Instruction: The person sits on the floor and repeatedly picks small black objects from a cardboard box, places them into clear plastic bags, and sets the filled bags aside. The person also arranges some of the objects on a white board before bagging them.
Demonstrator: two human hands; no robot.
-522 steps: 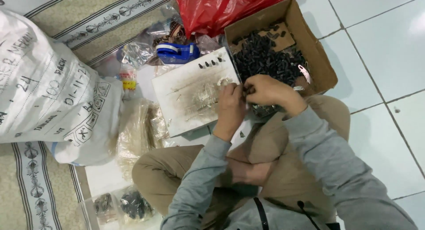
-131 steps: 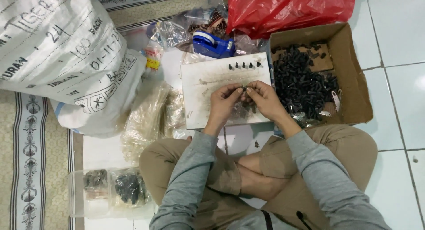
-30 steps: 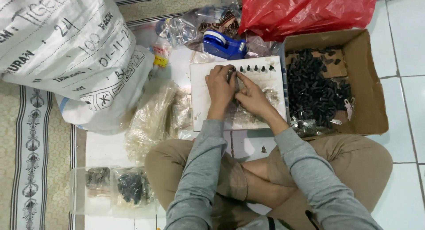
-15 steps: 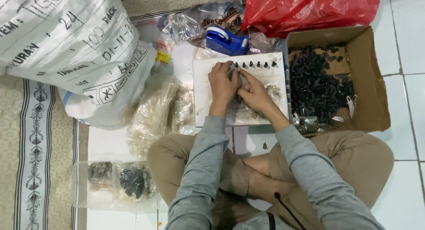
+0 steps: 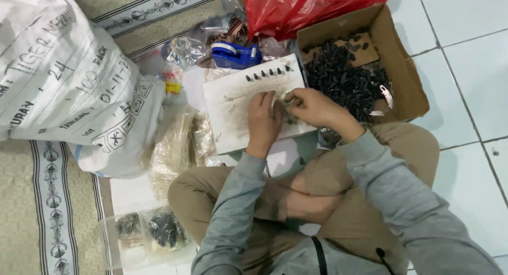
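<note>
left hand (image 5: 263,119) flat on white board (image 5: 233,113) | right hand (image 5: 312,108) pinching clear bag (image 5: 283,97) over board

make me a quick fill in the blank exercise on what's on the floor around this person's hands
1. Both hands, left hand and right hand, meet over a flat ____ board.
2. The cardboard box holds a heap of small ____ parts.
3. Behind the board lies a ____ tape dispenser.
4. The plastic bag at the top is ____.

Missing words: white; black; blue; red
</note>
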